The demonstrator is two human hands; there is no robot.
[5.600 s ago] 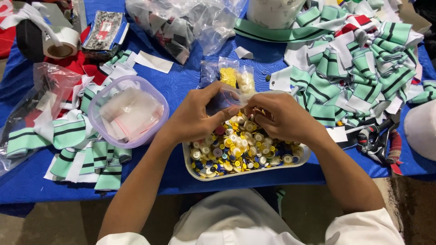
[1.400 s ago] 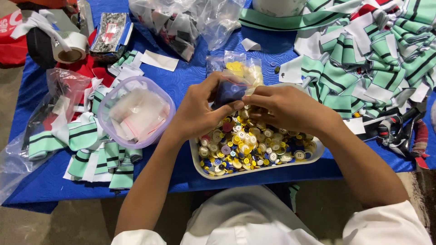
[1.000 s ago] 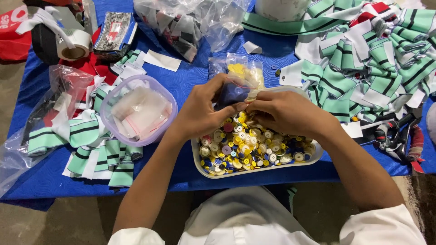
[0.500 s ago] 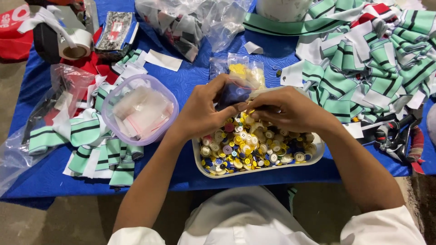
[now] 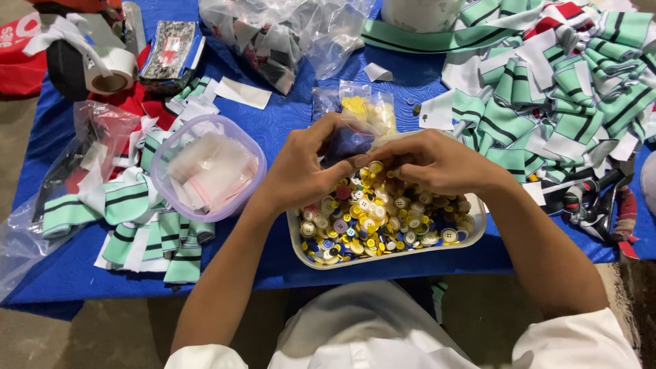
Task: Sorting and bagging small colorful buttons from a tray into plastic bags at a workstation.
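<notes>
A white tray (image 5: pixel 473 231) full of mixed yellow, white and blue buttons (image 5: pixel 372 219) sits at the near edge of the blue table. Above its far side my left hand (image 5: pixel 301 171) holds a small clear bag of dark blue buttons (image 5: pixel 347 140). My right hand (image 5: pixel 434 160) meets it from the right, fingertips pinched at the bag's mouth; whether they hold a button is hidden. Just behind the hands lies a clear bag of yellow buttons (image 5: pixel 363 107).
A round clear tub (image 5: pixel 208 167) holding small plastic bags stands left of the tray. Green-and-white striped fabric pieces (image 5: pixel 553 89) pile up at the right and lie at the left (image 5: pixel 143 225). A tape roll (image 5: pixel 109 72), large plastic bags (image 5: pixel 287 34) and scissors (image 5: pixel 601 205) surround them.
Both hands stay together over the tray with the small bag; only the fingers shift slightly. The view has drifted a little.
</notes>
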